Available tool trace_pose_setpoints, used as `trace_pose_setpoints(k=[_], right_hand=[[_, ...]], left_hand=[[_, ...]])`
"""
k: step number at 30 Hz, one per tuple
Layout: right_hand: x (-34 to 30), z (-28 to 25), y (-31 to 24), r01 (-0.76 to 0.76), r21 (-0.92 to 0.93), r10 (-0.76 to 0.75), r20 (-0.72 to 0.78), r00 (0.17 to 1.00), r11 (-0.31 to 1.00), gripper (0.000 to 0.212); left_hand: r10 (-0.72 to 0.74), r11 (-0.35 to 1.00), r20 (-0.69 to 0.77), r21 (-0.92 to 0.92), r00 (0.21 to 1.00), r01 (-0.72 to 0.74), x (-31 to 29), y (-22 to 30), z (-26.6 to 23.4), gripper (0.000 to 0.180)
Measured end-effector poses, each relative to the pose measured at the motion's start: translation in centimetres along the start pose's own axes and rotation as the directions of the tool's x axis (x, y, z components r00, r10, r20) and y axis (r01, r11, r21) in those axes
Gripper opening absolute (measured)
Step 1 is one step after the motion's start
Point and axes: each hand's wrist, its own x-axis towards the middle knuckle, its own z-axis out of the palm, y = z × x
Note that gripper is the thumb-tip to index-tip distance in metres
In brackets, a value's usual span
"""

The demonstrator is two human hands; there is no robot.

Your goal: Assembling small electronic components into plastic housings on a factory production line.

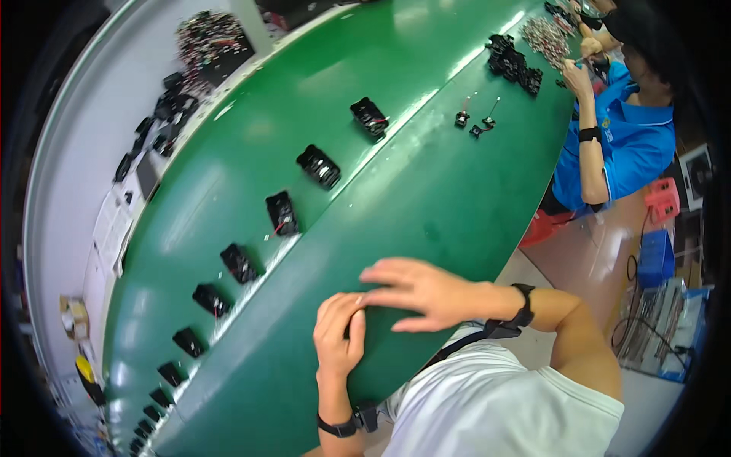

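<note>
Over the near part of the green table (304, 335), my left hand (336, 331) is curled with its fingers together. A small dark patch shows between its thumb and fingers; what it is, if anything, I cannot make out. My right hand (419, 293) reaches across from the right with its fingers spread, and I see nothing in it. Its fingertips overlap or meet the fingers of the left hand. Beyond both hands, several black plastic housings stand in a row, the nearest being one housing (238, 263) and one with a red wire (282, 214).
Two small black parts with wires (481, 126) lie farther up the table, near a heap of black parts (515, 65) and a pile of small pieces (547, 39). A co-worker in a blue shirt (632, 129) works there. Wire bundles (209, 46) sit on the side shelf.
</note>
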Motion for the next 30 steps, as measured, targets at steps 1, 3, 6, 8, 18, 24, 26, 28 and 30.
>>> trace_pose_setpoints(k=[1, 3, 6, 8, 18, 24, 26, 28, 30], right_hand=[[0.6, 0.9, 0.2, 0.051, -0.069, -0.048, 0.036, 0.998, 0.996, 0.051], [0.0, 1.2, 2.1, 0.007, 0.006, -0.007, 0.010, 1.000, 1.000, 0.039], [-1.2, -5.1, 6.5, -0.204, -0.274, 0.160, -0.174, 0.972, 0.940, 0.041], [-2.6, -9.6, 8.1, -0.494, -0.288, 0.361, -0.409, 0.838, 0.820, 0.052], [-7.5, -5.1, -0.2, -0.651, -0.126, 0.607, -0.265, 0.749, 0.748, 0.063], [-11.7, -0.6, -5.8, -0.792, -0.041, 0.717, -0.398, 0.572, 0.609, 0.060], [-13.6, 1.1, -7.1, -0.831, 0.094, 0.761, -0.469, 0.448, 0.548, 0.054], [-17.5, 3.1, -7.3, -0.871, 0.155, 0.857, -0.325, 0.400, 0.466, 0.051], [-22.0, 5.0, -7.1, -0.912, 0.192, 0.930, -0.144, 0.338, 0.361, 0.049]], left_hand=[[-0.014, 1.000, -0.072, 0.014, 0.997, 0.015, 0.1, -0.6, -0.2, 0.016], [-0.224, 0.975, -0.259, -0.076, 0.939, 0.211, 0.8, -0.9, -0.1, 0.012], [-0.462, 0.882, -0.394, -0.295, 0.794, 0.367, -1.2, -1.7, 0.1, 0.012], [-0.316, 0.910, -0.363, 0.145, 0.876, 0.389, -1.3, -1.0, 0.3, 0.014], [-0.243, 0.758, -0.116, 0.597, 0.963, 0.263, -1.6, 0.3, 2.2, 0.042], [-0.198, 0.817, -0.079, 0.537, 0.977, 0.209, -1.9, -0.4, 2.1, 0.047], [-0.169, 0.845, -0.048, 0.507, 0.984, 0.170, -1.9, -0.6, 1.9, 0.047], [-0.148, 0.866, -0.033, 0.478, 0.989, 0.145, -1.9, 0.1, 1.8, 0.047], [-0.137, 0.893, 0.010, 0.434, 0.991, 0.119, -2.1, 0.2, 1.5, 0.048]])
